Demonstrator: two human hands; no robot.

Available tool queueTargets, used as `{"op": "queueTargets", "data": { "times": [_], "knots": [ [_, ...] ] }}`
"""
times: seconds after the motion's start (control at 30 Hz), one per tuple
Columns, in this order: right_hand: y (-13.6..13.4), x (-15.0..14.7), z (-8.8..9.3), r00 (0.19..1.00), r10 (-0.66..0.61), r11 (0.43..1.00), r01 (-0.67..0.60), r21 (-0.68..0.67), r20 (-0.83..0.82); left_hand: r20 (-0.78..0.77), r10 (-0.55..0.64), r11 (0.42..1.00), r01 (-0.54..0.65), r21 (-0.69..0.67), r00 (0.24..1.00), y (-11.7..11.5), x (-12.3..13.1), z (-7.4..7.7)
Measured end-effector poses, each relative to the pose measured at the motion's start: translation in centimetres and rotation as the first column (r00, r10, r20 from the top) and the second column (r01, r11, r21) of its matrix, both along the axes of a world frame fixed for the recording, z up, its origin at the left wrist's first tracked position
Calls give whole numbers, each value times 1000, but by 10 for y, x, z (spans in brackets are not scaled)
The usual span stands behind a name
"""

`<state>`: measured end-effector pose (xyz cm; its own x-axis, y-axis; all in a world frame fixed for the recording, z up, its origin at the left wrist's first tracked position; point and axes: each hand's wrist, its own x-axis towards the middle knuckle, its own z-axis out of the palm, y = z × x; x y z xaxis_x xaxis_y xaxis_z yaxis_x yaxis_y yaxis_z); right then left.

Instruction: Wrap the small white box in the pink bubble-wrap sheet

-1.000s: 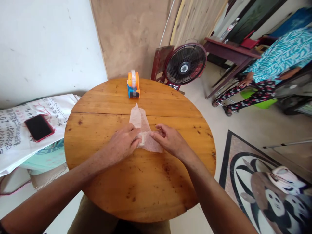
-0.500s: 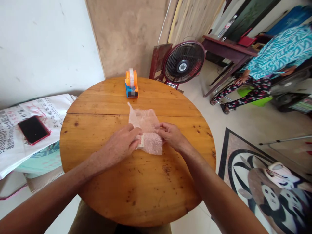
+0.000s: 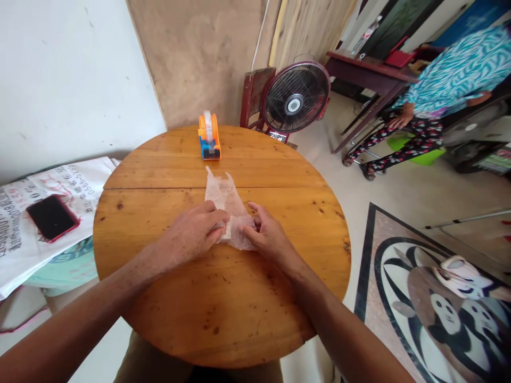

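the white sack (image 3: 24,189) reads "0566" in print

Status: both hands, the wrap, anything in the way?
Left hand holding small pale item, partly hidden. Right hand on right side of translucent wrap. Tape dispenser beyond wrap, apart from both hands.

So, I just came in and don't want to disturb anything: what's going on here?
A person is handling a crinkled translucent sheet at a round wooden table. The left hand holds a small pale piece at the sheet's near part, and the right hand is on that part's right side. The rest spreads away toward the tape dispenser, which stands untouched near the far edge.
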<state>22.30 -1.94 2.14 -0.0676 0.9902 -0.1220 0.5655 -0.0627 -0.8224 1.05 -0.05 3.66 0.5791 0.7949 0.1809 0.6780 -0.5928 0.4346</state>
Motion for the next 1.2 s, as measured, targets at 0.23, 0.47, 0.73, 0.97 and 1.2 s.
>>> {"op": "queueTargets", "data": {
  "times": [0.23, 0.47, 0.73, 0.97, 1.2],
  "knots": [
    [3, -1, -5, 998, -40, 999, 39, 11, 42, 165, 135, 986, -149, 79, 977, -13, 3, -7],
    [8, -5, -6, 998, -59, 998, 59, 11, 11, 179, 103, 988, -121, 93, 978, -13, 2, -11],
    [10, -26, 8, 935, -85, 994, 54, -99, -345, 60, 13, 996, -18, 90, 998, -4, 4, -7],
    [16, -35, 11, 930, -92, 995, 72, -71, -355, 59, 28, 999, -29, 26, 998, -6, 6, -2],
    [7, -41, 25, 902, -125, 986, 66, -154, -413, 112, 47, 998, -42, -42, 993, -5, 7, -6]
  ]
}}
